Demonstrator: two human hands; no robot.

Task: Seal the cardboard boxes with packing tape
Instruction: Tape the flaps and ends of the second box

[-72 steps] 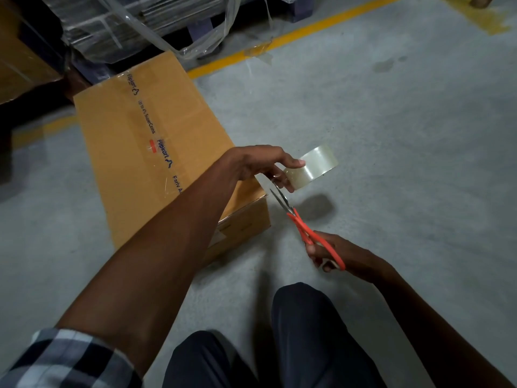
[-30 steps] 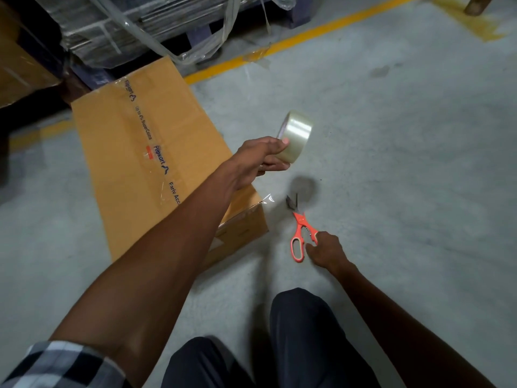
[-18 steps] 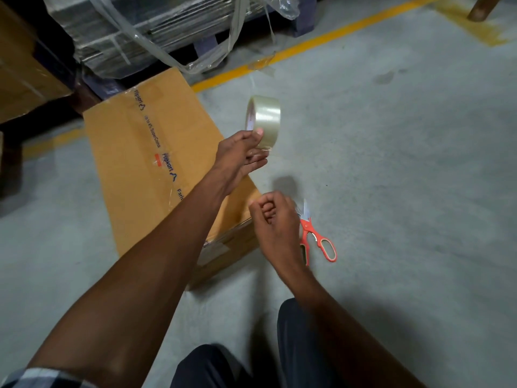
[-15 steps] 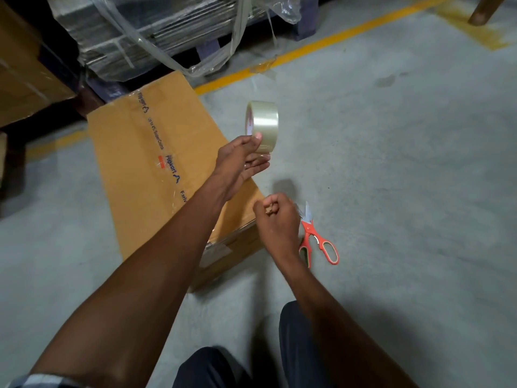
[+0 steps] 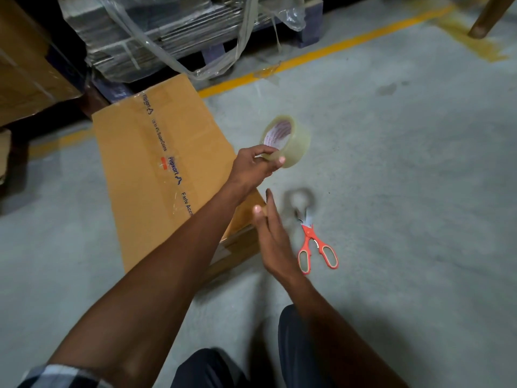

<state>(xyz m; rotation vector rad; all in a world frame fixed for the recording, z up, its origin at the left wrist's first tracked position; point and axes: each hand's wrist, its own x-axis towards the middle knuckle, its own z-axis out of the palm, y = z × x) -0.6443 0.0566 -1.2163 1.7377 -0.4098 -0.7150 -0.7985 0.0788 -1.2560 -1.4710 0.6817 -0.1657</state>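
Grey concrete floor (image 5: 391, 163), yellow line at 12 o'clock. Cardboard box (image 5: 156, 175) lies flat at 10 o'clock, seam taped. Left hand (image 5: 251, 166) grips tape roll (image 5: 288, 141) above the box's near corner. Right hand (image 5: 272, 239) released, fingers straight, beside orange scissors (image 5: 316, 245) on the floor.

Tan box (image 5: 156, 175) with blue print, clear tape roll (image 5: 289, 141), orange-handled scissors (image 5: 316, 247), yellow floor line (image 5: 307, 56).

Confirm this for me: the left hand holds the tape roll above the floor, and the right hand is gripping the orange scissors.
Not quite. In the head view the orange scissors lie on the floor; the right hand is open beside them, holding nothing. The left hand does hold the tape roll.
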